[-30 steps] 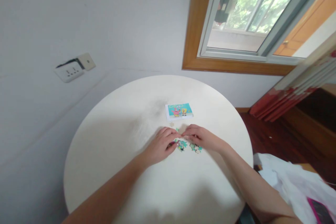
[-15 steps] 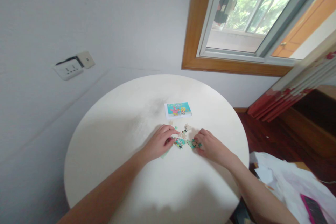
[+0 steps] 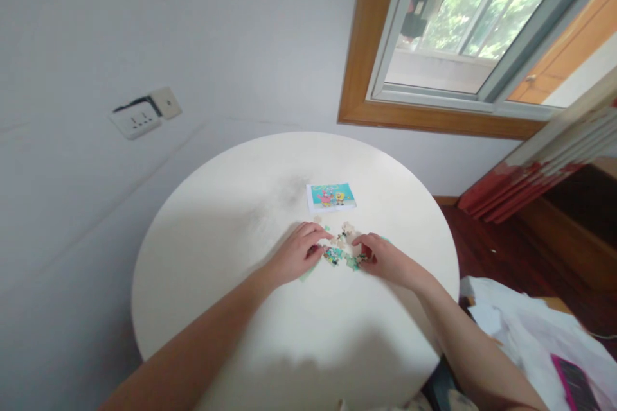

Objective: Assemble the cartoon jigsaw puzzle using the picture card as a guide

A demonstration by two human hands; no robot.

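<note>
Small jigsaw puzzle pieces (image 3: 332, 255) lie in a loose pile on the white round table (image 3: 202, 244), some showing coloured print and others pale backs. My left hand (image 3: 299, 252) rests at the pile's left side, thumb and fingers apart, with nothing visible in its grasp. On the right, my right hand (image 3: 388, 261) curves around green and pale pieces (image 3: 354, 262), index finger and thumb spread apart. A few pale pieces (image 3: 348, 228) sit between and beyond the hands. Behind them lies a picture card (image 3: 331, 198) with a pink and a yellow cartoon figure.
A wall with a power socket (image 3: 137, 119) stands beyond the table at left. The wood-framed window (image 3: 409, 117) and a red-and-white curtain (image 3: 525, 170) are at right. Low right, a white cloth or plastic sheet (image 3: 525, 327) carries a pink-edged phone (image 3: 576, 382).
The fingers of my right hand have spread wider, uncovering more of the pieces there. My left hand stays at the pile with its thumb a little farther from the pieces. The view has shifted slightly.
</note>
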